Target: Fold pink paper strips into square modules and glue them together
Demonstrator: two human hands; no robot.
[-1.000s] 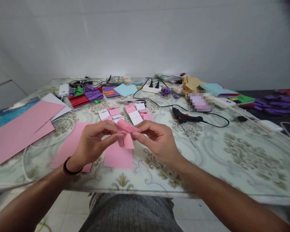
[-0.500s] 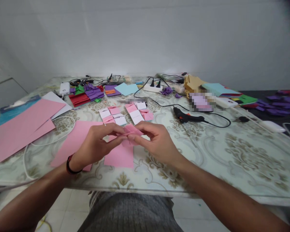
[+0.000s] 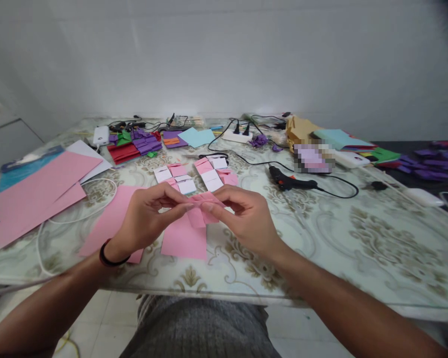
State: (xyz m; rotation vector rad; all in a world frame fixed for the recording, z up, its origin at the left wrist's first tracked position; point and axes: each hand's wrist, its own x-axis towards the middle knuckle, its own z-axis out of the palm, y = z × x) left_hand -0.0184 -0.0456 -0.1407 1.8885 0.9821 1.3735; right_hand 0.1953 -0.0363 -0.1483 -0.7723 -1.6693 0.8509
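Note:
Between my two hands is a small piece of folded pink paper (image 3: 197, 215), held up over the table. My left hand (image 3: 146, 215) pinches its left edge between thumb and fingers. The right edge is pinched by my right hand (image 3: 245, 215), thumb on the near face. Below it a pink paper square (image 3: 184, 242) lies flat. A larger pink sheet (image 3: 106, 223) is partly covered by my left wrist. Just beyond my fingers lie two groups of folded pink and white paper squares, one on the left (image 3: 174, 177) and one on the right (image 3: 211, 180).
A black glue gun (image 3: 291, 180) with its cord lies to the right. Large pink sheets (image 3: 41, 194) spread at the left beside a white cable. Farther back are a white power strip (image 3: 237, 135), purple folded papers (image 3: 145, 141) and a stack of coloured paper (image 3: 343, 139).
The folded pink paper has been turned and opened flatter, so a creased panel now hangs below my fingers. Both hands keep pinching it in nearly the same place.

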